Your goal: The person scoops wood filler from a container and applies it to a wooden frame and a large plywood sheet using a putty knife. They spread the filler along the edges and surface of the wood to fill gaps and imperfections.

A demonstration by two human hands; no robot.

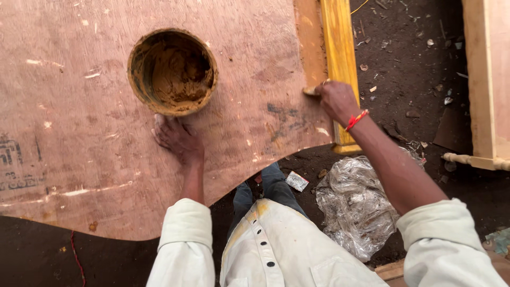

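Plywood sheet (106, 170): large, reddish, curved at its near edge; lay flat over dark ground and bore both hands.
Yellow frame (340, 53): painted wooden rail running along the sheet's right edge; a second pale frame stood well apart at far right.
Plastic wrap (356, 207): crumpled, clear; lay on the ground below the right arm.
Tub of putty (172, 72): round, brown-smeared; stood on the sheet just beyond the left hand.
Left hand (178, 139): pressed flat on the sheet, fingers spread, grasping nothing.
Right hand (337, 101): clenched on a small scraper (312, 91) at the seam beside the rail; red thread at the wrist.
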